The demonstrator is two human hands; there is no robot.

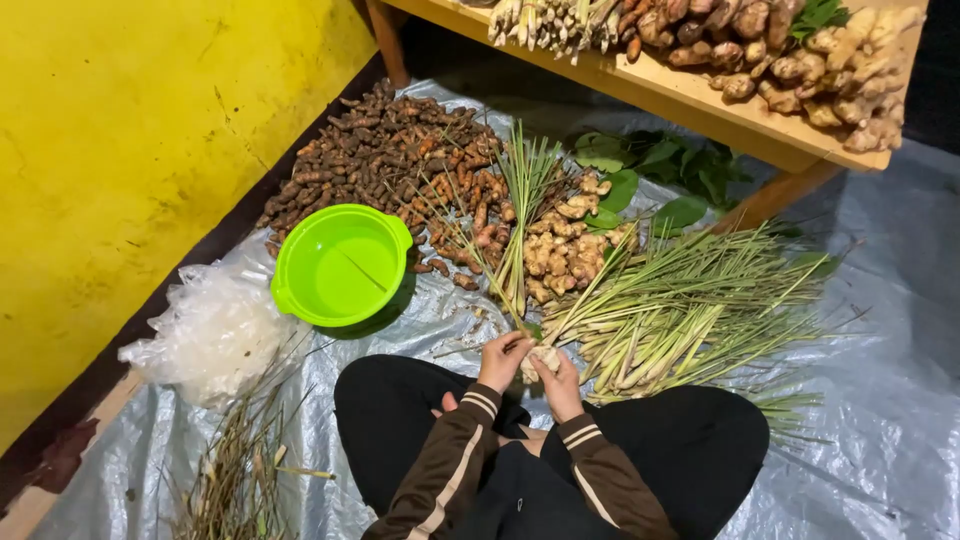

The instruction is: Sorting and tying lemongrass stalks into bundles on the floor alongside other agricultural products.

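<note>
While both hands (530,365) pinch a lemongrass stalk (520,290), grey plastic sheeting (880,400) covers the floor.

Green plastic basin (342,265), turmeric root heap (385,160), crumpled clear plastic bags (212,335), wooden table (690,100)

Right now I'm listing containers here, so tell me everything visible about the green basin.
The green basin is a round, bright lime tub that looks like plastic, with two small rim handles. It sits upright on the grey plastic sheet, against the pile of brown roots. It holds only one thin stalk-like strand. Neither hand touches it.
</note>
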